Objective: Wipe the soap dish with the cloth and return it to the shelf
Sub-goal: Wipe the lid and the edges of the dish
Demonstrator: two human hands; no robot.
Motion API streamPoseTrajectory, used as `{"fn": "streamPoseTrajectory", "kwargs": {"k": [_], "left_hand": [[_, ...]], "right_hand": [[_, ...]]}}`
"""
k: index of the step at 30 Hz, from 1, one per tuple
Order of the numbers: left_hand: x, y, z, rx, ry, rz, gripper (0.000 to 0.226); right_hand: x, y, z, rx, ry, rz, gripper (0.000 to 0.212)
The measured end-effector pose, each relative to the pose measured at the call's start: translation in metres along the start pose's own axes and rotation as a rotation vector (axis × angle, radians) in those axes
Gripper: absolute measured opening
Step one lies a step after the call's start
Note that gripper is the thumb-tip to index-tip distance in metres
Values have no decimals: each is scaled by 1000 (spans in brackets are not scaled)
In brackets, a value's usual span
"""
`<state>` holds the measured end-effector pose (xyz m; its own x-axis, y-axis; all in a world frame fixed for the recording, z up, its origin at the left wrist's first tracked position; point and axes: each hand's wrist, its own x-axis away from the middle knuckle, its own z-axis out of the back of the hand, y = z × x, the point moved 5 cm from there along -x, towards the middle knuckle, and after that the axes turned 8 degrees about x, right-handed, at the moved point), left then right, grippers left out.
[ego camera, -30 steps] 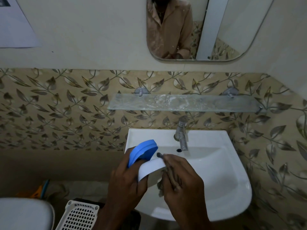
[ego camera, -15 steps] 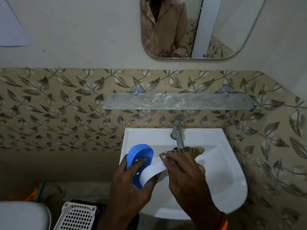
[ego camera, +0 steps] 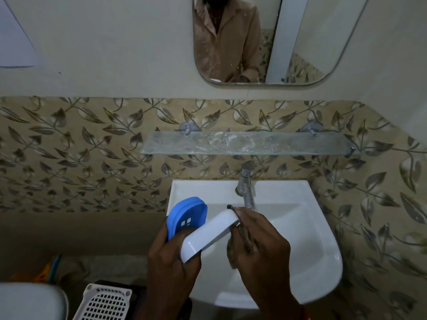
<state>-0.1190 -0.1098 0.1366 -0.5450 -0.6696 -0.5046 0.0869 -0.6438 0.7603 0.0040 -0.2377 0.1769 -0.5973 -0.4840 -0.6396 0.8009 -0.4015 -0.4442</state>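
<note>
The soap dish is in two parts, a blue slotted tray (ego camera: pixel 187 219) and a white base (ego camera: pixel 208 235), both held over the left side of the sink. My left hand (ego camera: pixel 172 264) grips both parts from below. My right hand (ego camera: pixel 258 244) holds a dark patterned cloth (ego camera: pixel 245 239) against the right end of the white base. Only a strip of the cloth shows between my fingers. The glass shelf (ego camera: pixel 249 143) on the wall above the tap carries nothing.
A white sink (ego camera: pixel 300 227) with a metal tap (ego camera: pixel 246 185) sits below the shelf. A mirror (ego camera: pixel 261 38) hangs above. A white perforated basket (ego camera: pixel 104 301) and a white rounded edge (ego camera: pixel 27 301) lie at the lower left.
The white base has swung out from the blue tray and now lies more lengthwise. My right hand with the cloth has drawn back from the tap side to the base's right end.
</note>
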Motion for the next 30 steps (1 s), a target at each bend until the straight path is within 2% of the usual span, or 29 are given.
{"fn": "streamPoseTrajectory", "kwargs": {"k": [2, 5, 8, 9, 12, 15, 19, 25, 30], "left_hand": [[-1, 1, -4, 20, -21, 0, 38], [-1, 2, -8, 106, -33, -3, 36], [3, 2, -12, 89, -66, -12, 40], [4, 0, -12, 91, -52, -15, 43], [3, 1, -7, 137, 16, 9, 41], [5, 1, -4, 147, 28, -13, 44], [9, -3, -6, 90, 30, -10, 37], [12, -5, -2, 81, 33, -48, 43], [16, -14, 3, 121, 38, -35, 42]], "right_hand": [[6, -12, -3, -23, -19, 39, 30], [27, -35, -14, -82, -176, 195, 28], [47, -52, -18, 4, -269, 505, 28], [46, -51, -18, -51, -281, 505, 27], [27, -34, -11, -286, -259, 248, 38], [16, -21, -5, -252, -176, 124, 57], [7, -18, 1, -183, -113, 63, 46], [4, 0, -3, -315, -211, -79, 50], [10, 12, -19, -542, -353, -291, 39]]}}
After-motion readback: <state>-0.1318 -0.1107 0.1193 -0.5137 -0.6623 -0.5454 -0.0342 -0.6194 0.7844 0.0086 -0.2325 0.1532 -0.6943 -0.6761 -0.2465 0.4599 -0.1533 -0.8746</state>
